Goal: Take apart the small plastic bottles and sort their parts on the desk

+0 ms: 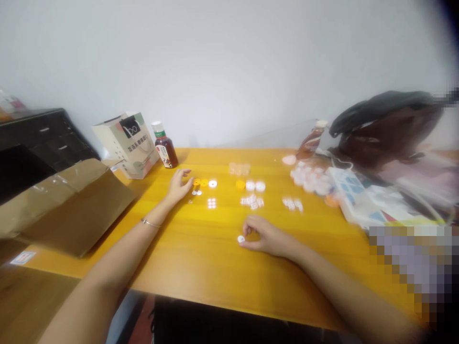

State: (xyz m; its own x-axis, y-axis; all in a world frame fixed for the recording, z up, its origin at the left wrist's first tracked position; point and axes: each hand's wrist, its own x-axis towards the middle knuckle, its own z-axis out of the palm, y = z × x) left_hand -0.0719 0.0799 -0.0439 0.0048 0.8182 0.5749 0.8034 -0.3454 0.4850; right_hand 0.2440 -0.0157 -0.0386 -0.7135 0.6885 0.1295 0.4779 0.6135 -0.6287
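Looks like mid-sorting: right hand pinches a white disc on the tabletop; left hand, grip loose and empty, touches the yellow ring. Next probably needs a careful lift.

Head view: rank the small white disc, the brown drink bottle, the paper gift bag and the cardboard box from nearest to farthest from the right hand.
From the right hand:
1. Small white disc, at its fingertips, on the table.
2. Brown drink bottle, far left of it, near the wall.
3. Paper gift bag, just left of the bottle.
4. Cardboard box, at the table's left edge, farthest.
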